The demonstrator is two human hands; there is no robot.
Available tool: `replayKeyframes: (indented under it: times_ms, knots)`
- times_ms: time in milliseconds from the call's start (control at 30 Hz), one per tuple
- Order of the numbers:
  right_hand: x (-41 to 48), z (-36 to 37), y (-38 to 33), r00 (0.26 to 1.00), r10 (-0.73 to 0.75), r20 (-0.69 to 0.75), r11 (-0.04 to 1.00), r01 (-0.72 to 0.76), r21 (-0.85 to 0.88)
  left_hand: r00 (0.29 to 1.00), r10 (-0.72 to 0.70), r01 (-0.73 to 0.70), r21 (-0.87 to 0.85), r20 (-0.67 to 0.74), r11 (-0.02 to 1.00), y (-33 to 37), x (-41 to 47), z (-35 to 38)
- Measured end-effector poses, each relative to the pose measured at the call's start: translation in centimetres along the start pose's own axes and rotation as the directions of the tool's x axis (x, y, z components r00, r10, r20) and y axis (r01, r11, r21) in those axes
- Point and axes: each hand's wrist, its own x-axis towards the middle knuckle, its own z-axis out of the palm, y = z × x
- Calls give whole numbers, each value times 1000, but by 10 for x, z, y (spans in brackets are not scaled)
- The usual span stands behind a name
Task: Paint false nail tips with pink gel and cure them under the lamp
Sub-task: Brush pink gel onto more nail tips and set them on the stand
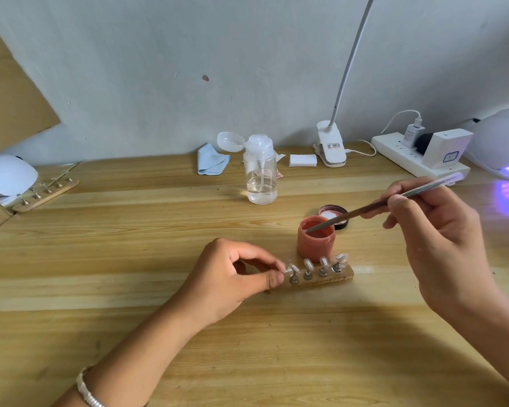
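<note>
A small wooden holder (346, 274) lies mid-table and carries several clear false nail tips (308, 263) on metal stands. My left hand (232, 274) pinches the leftmost tip at the holder's left end. Just behind the holder stands an open jar of pink gel (316, 243). My right hand (435, 230) holds a thin brush (365, 211) like a pen, its tip dipped into the jar's mouth. The jar's dark lid (334, 216) lies upturned behind the jar. A white curing lamp (500, 142) glows purple at the far right.
A clear pump bottle (260, 171) with liquid stands behind the jar. A blue cloth (212, 161), white pads (302, 160), a clip lamp (331, 148) and a power strip (406, 155) line the wall. A second nail holder (46, 195) and second white lamp (6, 174) sit far left.
</note>
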Motion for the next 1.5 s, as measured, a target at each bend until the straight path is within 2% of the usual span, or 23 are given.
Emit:
replayKeyframes:
  times_ms: [167,500,767,967,1133,1267,1367,1500]
  knots:
    - [3,-1,1,1000,-6,-14,1000,6,-12,999,8,-14,97,53,995,-6,1,1]
    - [4,-2,2,999,-24,-25,998,22,-65,1000,12,-13,147,7,989,-6,1,2]
    - [2,-2,4,999,-37,-38,957,25,-289,998,47,-36,255,-38,966,-2,0,8]
    - [-1,3,2,995,-57,88,868,92,-487,994,88,-65,304,-64,951,5,3,17]
    - [-6,6,2,987,-56,152,804,135,-580,993,91,-66,289,-73,955,7,3,22]
    - [-5,6,3,986,-69,153,796,147,-587,989,119,-86,317,-88,944,9,2,26]
    - [-4,4,1,989,-98,110,829,142,-540,983,165,-126,371,-75,920,9,1,28]
    - [1,1,0,995,-96,-19,920,81,-383,932,357,-253,578,-71,776,10,1,29]
